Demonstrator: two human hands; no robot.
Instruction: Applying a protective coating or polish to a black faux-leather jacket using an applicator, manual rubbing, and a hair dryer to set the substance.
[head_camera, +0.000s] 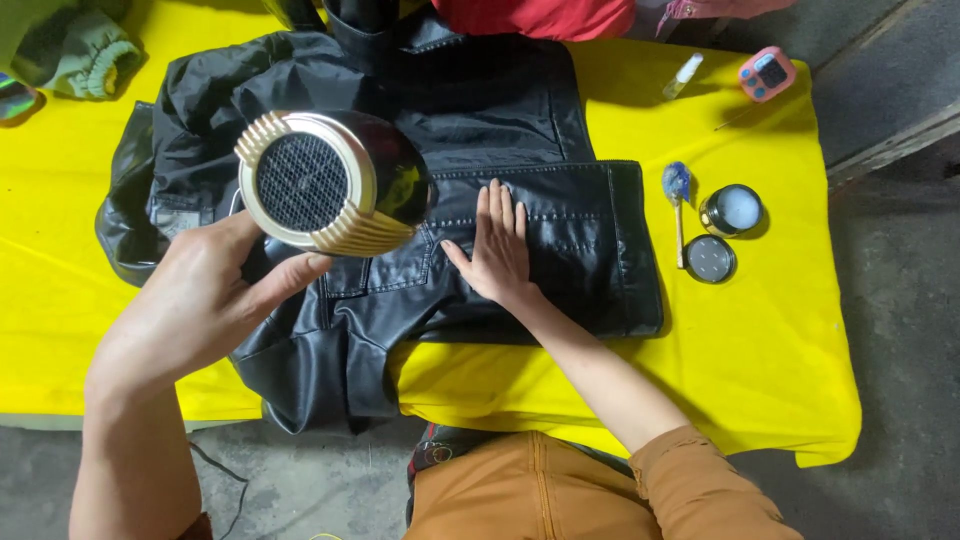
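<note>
A black leather jacket (520, 120) lies spread on a table under a yellow cloth (760, 340). My left hand (195, 295) grips a black and gold hair dryer (335, 180), its mesh back end facing the camera, held above the jacket's left part. My right hand (497, 250) rests flat, fingers together, on the jacket's folded lower panel. Just right of the jacket lie a small brush with a blue tip (678, 205), an open jar of pale cream (732, 210) and its round lid (710, 259).
A small clear spray bottle (683, 76) and a pink timer (767, 72) sit at the back right. Green cloth (75, 50) is bunched at the back left, red fabric (540, 15) at the back. The table's right edge meets grey concrete floor (900, 300).
</note>
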